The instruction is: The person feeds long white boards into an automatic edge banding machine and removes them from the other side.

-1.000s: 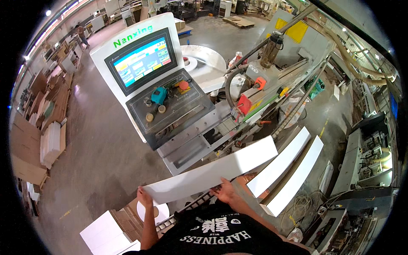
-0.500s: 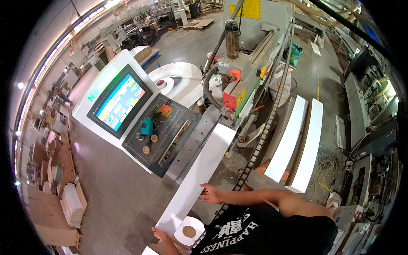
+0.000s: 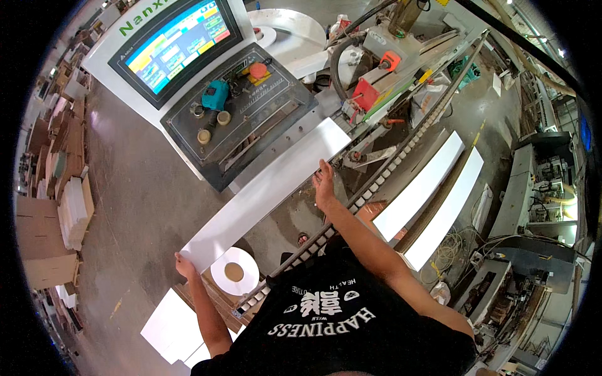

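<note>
A long white board [image 3: 266, 191] slants from the lower left up to the machine, its far end beside the machine's feed area. My left hand [image 3: 185, 267] grips the board's near corner, with the fingertips at its end. My right hand [image 3: 324, 184] is at the board's right edge, near the far end, fingers stretched out and seemingly resting against that edge. Below the board lies a white roll of edging tape [image 3: 249, 271] with a brown core.
Left of the board stands a control panel [image 3: 254, 119] with a lit screen [image 3: 179, 50] and a teal tool [image 3: 216, 95] on it. A chain-like conveyor rail [image 3: 370, 191] runs along the right. Beyond it lie two white strips [image 3: 419, 188]. More white panels [image 3: 172, 326] are at lower left.
The view has shifted, bringing the machine panel closer. My right hand has moved along the board's edge toward its far end. My left hand stays at the near end.
</note>
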A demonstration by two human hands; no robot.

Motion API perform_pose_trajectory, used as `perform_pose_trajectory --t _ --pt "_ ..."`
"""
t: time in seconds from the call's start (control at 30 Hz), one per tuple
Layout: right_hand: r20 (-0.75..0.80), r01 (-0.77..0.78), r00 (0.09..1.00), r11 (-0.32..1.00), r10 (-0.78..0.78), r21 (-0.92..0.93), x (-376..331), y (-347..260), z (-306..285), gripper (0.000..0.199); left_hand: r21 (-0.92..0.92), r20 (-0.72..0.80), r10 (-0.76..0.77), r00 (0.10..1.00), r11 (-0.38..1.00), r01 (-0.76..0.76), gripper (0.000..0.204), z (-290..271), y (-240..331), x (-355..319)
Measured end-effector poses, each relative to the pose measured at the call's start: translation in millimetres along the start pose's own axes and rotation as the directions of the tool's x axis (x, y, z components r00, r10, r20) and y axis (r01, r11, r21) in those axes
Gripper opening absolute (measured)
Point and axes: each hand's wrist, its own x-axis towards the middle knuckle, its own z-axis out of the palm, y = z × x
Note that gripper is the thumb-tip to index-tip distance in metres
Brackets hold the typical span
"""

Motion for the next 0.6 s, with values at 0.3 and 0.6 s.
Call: perform_pose_trajectory --t 0.3,0.6 --pt "0.009 0.065 0.998 0.99 -0.066 0.122 2 4 3 0.101 0.163 0.538 0.659 0.526 0.531 -0.831 0.083 47 130 -149" --pt "0.012 0.036 0.999 0.988 -0.038 0.149 3 11 3 0.094 0.17 0.692 0.637 0.34 0.315 -0.934 0.072 93 179 -194"
